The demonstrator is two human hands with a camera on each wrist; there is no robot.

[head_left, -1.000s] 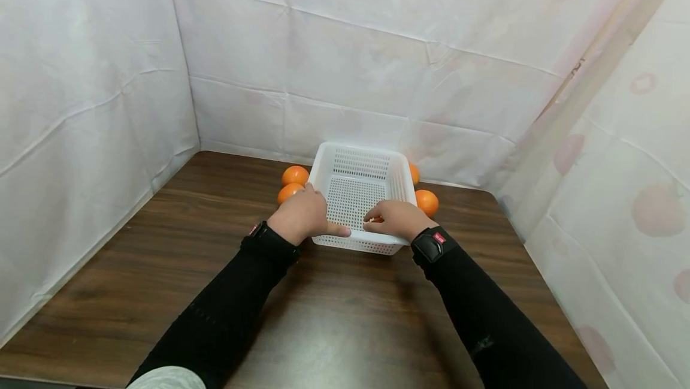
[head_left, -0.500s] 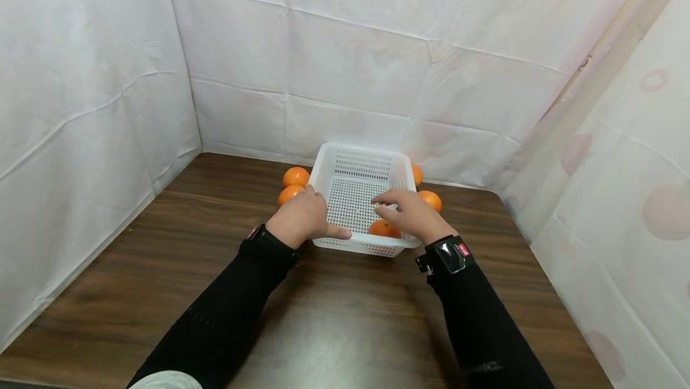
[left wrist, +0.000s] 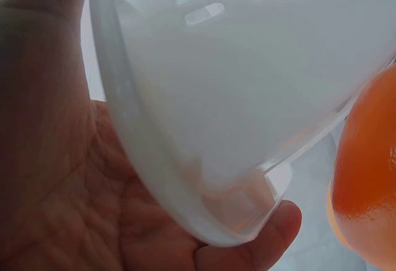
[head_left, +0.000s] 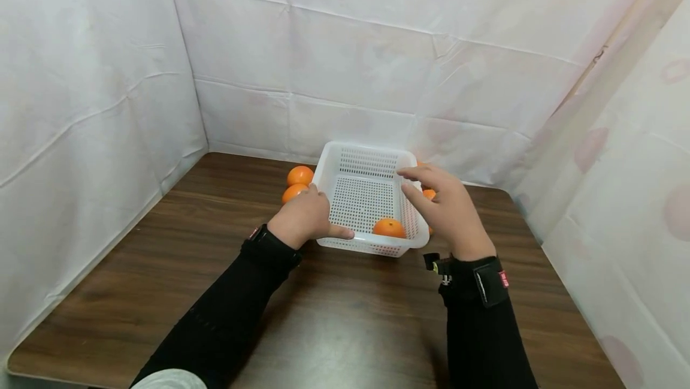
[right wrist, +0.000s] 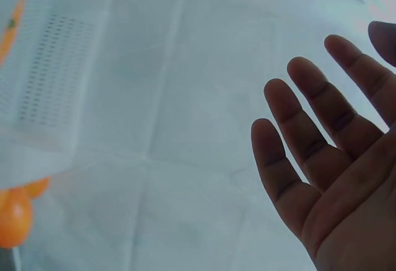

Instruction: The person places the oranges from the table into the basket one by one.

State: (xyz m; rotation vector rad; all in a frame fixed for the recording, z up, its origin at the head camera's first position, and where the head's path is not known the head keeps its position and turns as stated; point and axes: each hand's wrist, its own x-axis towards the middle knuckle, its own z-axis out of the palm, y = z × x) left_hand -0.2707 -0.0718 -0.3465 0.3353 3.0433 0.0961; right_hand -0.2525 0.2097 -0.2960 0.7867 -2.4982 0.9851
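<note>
A white perforated plastic basket (head_left: 350,248) stands on the brown table, with one orange (head_left: 389,228) lying inside near its front right corner. My left hand (head_left: 303,216) holds the basket's front left corner, thumb along the front rim. In the left wrist view the corner rim (left wrist: 139,141) sits against the palm and a fingertip shows beyond it. My right hand (head_left: 450,209) hovers over the basket's right side, fingers spread and holding nothing. The right wrist view shows those fingers (right wrist: 297,135) apart from everything.
Two oranges, a rear one (head_left: 300,175) and a nearer one (head_left: 294,192), lie left of the basket. To its right, oranges (head_left: 429,194) are partly hidden behind my right hand. White sheeting (head_left: 345,59) hangs behind and along both sides of the table (head_left: 334,329).
My right hand has let go of an orange inside the basket, then lifted and moved right, its fingers opening. My left hand keeps its place at the basket's corner.
</note>
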